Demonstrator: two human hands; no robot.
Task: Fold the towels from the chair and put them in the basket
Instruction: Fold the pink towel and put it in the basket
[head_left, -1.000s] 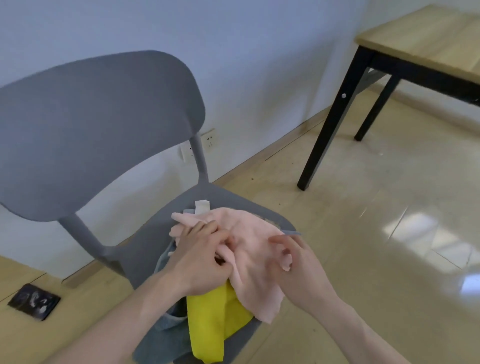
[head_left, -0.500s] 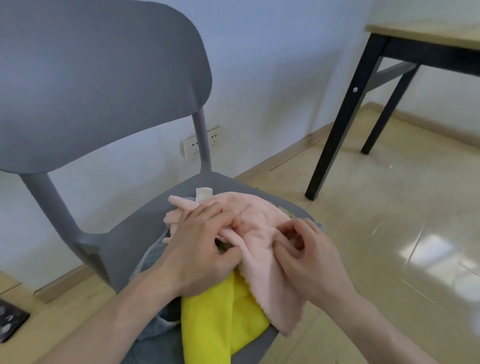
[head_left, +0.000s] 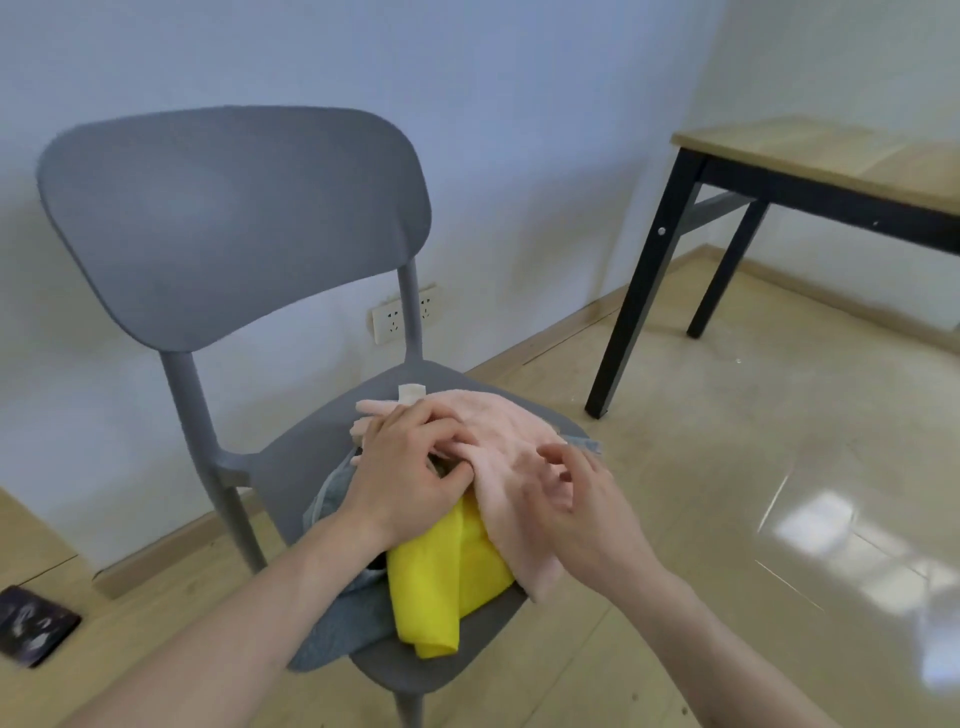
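A grey chair (head_left: 234, 218) holds a heap of towels on its seat. A pink towel (head_left: 498, 423) lies on top, a yellow towel (head_left: 441, 582) hangs over the front edge beneath it, and a grey towel (head_left: 337, 629) is at the bottom left. My left hand (head_left: 410, 478) rests on the pink towel's left part, fingers curled and thumb pinching a fold. My right hand (head_left: 582, 499) is blurred at the towel's right side, its curled fingers and thumb closing on the cloth. No basket is in view.
A wooden table with black legs (head_left: 831, 166) stands at the right by the wall. A wall socket (head_left: 400, 317) sits behind the chair. A dark flat object (head_left: 31, 629) lies on the floor at the left. Glossy floor spreads to the right.
The camera has pulled back and up, so the whole chair back shows. Both hands stay on the pink towel; the right hand's fingers have shifted on the cloth.
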